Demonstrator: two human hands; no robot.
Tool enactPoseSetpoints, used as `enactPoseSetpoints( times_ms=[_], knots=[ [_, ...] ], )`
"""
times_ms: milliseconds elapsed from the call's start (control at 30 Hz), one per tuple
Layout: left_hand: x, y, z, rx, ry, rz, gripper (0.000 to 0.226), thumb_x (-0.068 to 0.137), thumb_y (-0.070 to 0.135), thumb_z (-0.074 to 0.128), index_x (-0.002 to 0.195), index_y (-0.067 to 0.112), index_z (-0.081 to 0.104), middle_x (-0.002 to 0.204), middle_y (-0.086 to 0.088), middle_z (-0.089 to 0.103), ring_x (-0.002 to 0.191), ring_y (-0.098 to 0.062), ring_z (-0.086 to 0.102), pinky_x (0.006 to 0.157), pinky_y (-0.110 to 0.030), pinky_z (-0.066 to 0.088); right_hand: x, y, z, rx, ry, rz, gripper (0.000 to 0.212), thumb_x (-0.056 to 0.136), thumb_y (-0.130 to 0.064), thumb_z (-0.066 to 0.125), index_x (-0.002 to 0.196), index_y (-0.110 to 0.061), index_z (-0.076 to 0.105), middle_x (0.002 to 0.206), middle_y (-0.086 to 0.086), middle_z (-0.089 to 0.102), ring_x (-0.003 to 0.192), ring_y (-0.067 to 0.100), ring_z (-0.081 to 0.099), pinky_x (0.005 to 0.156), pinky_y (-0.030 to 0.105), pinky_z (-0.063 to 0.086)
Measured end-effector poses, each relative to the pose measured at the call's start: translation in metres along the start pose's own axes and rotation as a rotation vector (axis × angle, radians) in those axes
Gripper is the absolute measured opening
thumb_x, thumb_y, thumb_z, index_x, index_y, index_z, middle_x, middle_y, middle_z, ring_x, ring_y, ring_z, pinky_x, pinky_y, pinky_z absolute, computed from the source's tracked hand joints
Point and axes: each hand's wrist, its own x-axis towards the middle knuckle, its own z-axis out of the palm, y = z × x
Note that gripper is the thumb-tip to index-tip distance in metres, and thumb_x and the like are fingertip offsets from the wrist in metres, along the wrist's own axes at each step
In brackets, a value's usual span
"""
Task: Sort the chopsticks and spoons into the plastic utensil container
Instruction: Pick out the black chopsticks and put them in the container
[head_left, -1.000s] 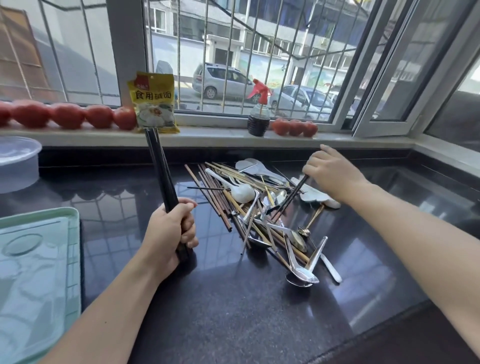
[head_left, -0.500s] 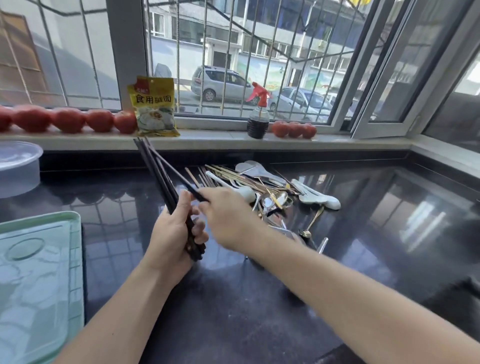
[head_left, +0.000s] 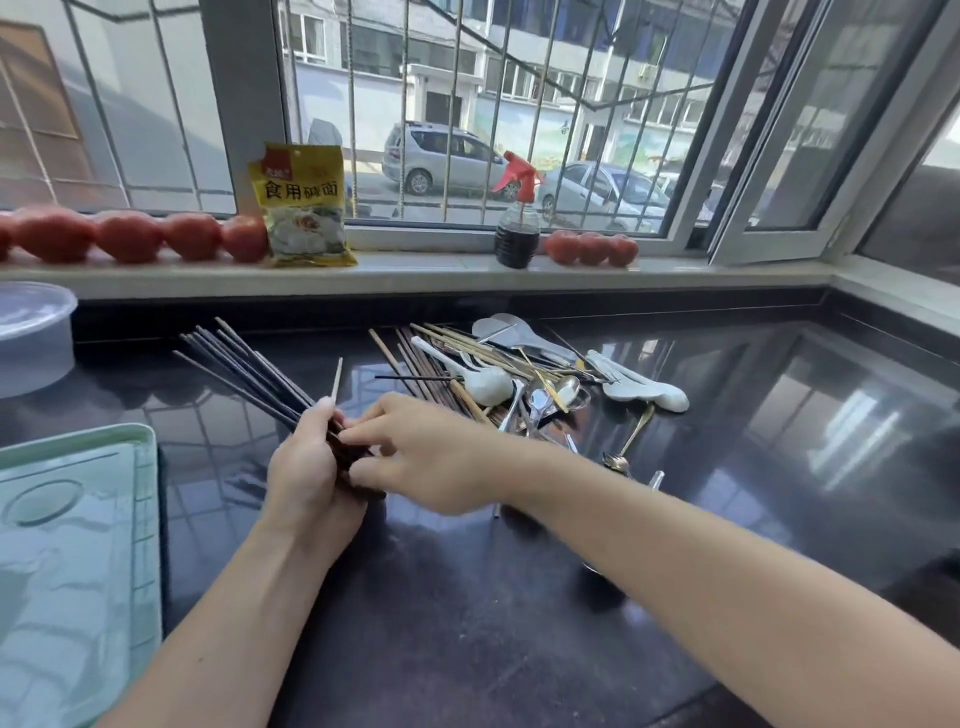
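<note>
My left hand (head_left: 304, 470) grips a bundle of several dark chopsticks (head_left: 244, 366) that fan up and to the left. My right hand (head_left: 421, 452) reaches across and pinches the lower ends of the same bundle, right beside the left hand. Behind the hands lies a mixed pile on the black counter: brown and pale wooden chopsticks (head_left: 415, 364), white ceramic spoons (head_left: 485, 384) and metal spoons (head_left: 540, 402). A pale green plastic tray (head_left: 67, 545) sits at the left edge; a clear lidded plastic container (head_left: 31, 332) stands at the far left.
On the window sill stand a row of tomatoes (head_left: 130, 236), a yellow packet (head_left: 304, 208), a dark spray bottle (head_left: 517, 228) and more tomatoes (head_left: 592, 248). The glossy black counter (head_left: 467, 623) runs to the near edge. A gold-handled fork (head_left: 631, 434) lies right of the pile.
My right hand left the pile with a dark chopstick and brought it to the bundle in my left hand. The bundle tilted from upright to leaning left and fanned out.
</note>
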Motion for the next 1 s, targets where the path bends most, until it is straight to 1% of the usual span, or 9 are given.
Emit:
enactPoseSetpoints(
  times_ms=[67, 133, 200, 267, 367, 633, 767, 900, 1000],
  knots=[
    [0.006, 0.002, -0.002, -0.046, -0.005, 0.045, 0.033, 0.106, 0.031, 0.051, 0.079, 0.013, 0.052, 0.067, -0.003, 0.059, 0.068, -0.022, 0.074, 0.059, -0.039, 0.061, 0.002, 0.033, -0.023, 0.112, 0.201, 0.126, 0.027, 0.098, -0.027, 0.056, 0.118, -0.02, 0.072, 0.105, -0.005, 0.072, 0.092, 0.007, 0.062, 0.08, 0.028, 0.05],
    [0.008, 0.0, -0.004, -0.058, -0.017, 0.038, 0.03, 0.106, 0.032, 0.053, 0.085, 0.01, 0.054, 0.069, -0.002, 0.062, 0.071, -0.023, 0.075, 0.067, -0.046, 0.063, 0.002, 0.085, -0.046, -0.061, 0.427, 0.385, 0.032, 0.098, -0.028, 0.052, 0.124, -0.018, 0.068, 0.114, 0.003, 0.07, 0.105, 0.02, 0.063, 0.089, 0.036, 0.049],
    [0.009, -0.001, -0.005, -0.04, -0.052, 0.028, 0.029, 0.106, 0.034, 0.052, 0.086, 0.013, 0.053, 0.069, 0.0, 0.057, 0.056, -0.016, 0.062, 0.062, -0.04, 0.061, -0.004, 0.136, -0.057, -0.243, 0.352, 0.684, 0.046, 0.1, -0.042, 0.048, 0.14, -0.019, 0.053, 0.14, 0.015, 0.055, 0.129, 0.035, 0.048, 0.107, 0.043, 0.039],
    [0.01, -0.002, -0.004, -0.007, -0.09, 0.027, 0.03, 0.107, 0.035, 0.051, 0.083, 0.016, 0.049, 0.069, 0.002, 0.048, 0.05, -0.013, 0.047, 0.054, -0.032, 0.052, -0.007, 0.165, -0.048, -0.231, 0.172, 0.789, 0.067, 0.099, -0.06, 0.043, 0.153, -0.02, 0.036, 0.156, 0.014, 0.038, 0.143, 0.037, 0.035, 0.117, 0.049, 0.029],
    [0.011, -0.002, -0.004, 0.011, -0.112, 0.04, 0.031, 0.106, 0.033, 0.052, 0.08, 0.018, 0.048, 0.066, 0.003, 0.045, 0.049, -0.013, 0.042, 0.049, -0.028, 0.047, 0.001, 0.171, -0.022, -0.143, 0.137, 0.706, 0.075, 0.095, -0.071, 0.032, 0.156, -0.027, 0.03, 0.165, 0.005, 0.023, 0.15, 0.035, 0.02, 0.121, 0.055, 0.018],
    [0.013, -0.005, -0.006, 0.065, -0.146, 0.042, 0.029, 0.105, 0.031, 0.053, 0.08, 0.019, 0.049, 0.066, 0.003, 0.047, 0.05, -0.013, 0.046, 0.052, -0.03, 0.05, 0.03, 0.117, 0.009, -0.007, 0.087, 0.57, 0.067, 0.101, -0.058, 0.03, 0.159, -0.026, 0.018, 0.168, 0.009, 0.006, 0.153, 0.038, 0.004, 0.122, 0.052, 0.007],
    [0.013, -0.005, -0.009, 0.058, -0.157, 0.006, 0.03, 0.105, 0.032, 0.054, 0.079, 0.018, 0.05, 0.067, 0.003, 0.048, 0.052, -0.014, 0.048, 0.057, -0.031, 0.05, 0.025, 0.123, -0.005, 0.042, 0.175, 0.476, 0.06, 0.103, -0.054, 0.032, 0.154, -0.023, 0.032, 0.163, 0.007, 0.024, 0.149, 0.031, 0.025, 0.12, 0.049, 0.024],
    [0.013, -0.006, -0.008, 0.064, -0.153, 0.015, 0.027, 0.105, 0.031, 0.055, 0.082, 0.017, 0.051, 0.066, 0.002, 0.048, 0.053, -0.014, 0.048, 0.06, -0.033, 0.05, 0.014, 0.164, -0.049, -0.217, 0.461, 0.628, 0.029, 0.097, -0.026, 0.044, 0.118, -0.02, 0.063, 0.124, 0.012, 0.062, 0.11, 0.034, 0.059, 0.094, 0.044, 0.049],
    [0.014, -0.005, -0.006, 0.069, -0.144, 0.018, 0.026, 0.105, 0.03, 0.054, 0.083, 0.016, 0.05, 0.066, 0.002, 0.048, 0.053, -0.014, 0.048, 0.056, -0.032, 0.052, 0.009, 0.201, -0.069, -0.387, 0.345, 0.631, 0.029, 0.09, -0.011, 0.053, 0.102, -0.028, 0.072, 0.113, 0.004, 0.07, 0.104, 0.029, 0.063, 0.088, 0.036, 0.052]
  ],
)
